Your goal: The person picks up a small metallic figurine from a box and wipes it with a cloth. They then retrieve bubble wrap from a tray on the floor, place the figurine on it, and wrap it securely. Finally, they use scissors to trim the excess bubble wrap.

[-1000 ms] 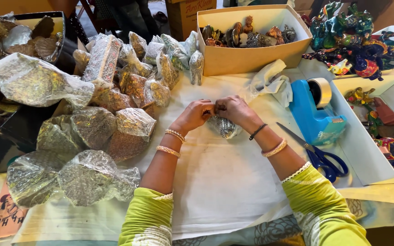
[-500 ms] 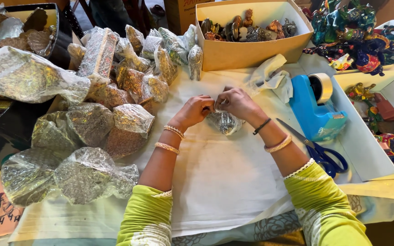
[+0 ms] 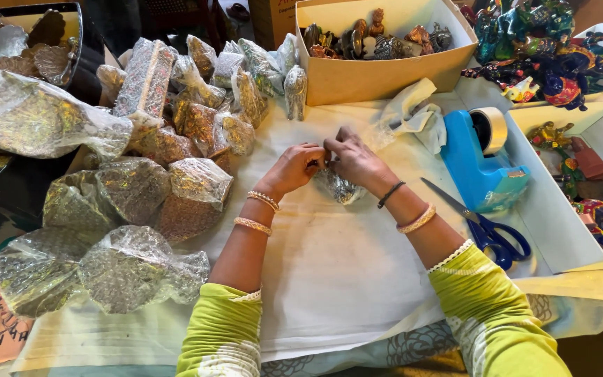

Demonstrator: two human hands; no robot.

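Left hand and right hand each kept a closed grip on the plastic-wrapped figurine; blue scissors lay right.

A white cloth is covering the table and hanging over its near edge. Left of the cloth, a dark tray is sitting at the table's far corner. Beyond the cloth, the floor is lying in shadow, possibly bare. Soft, even light is falling across the cloth.
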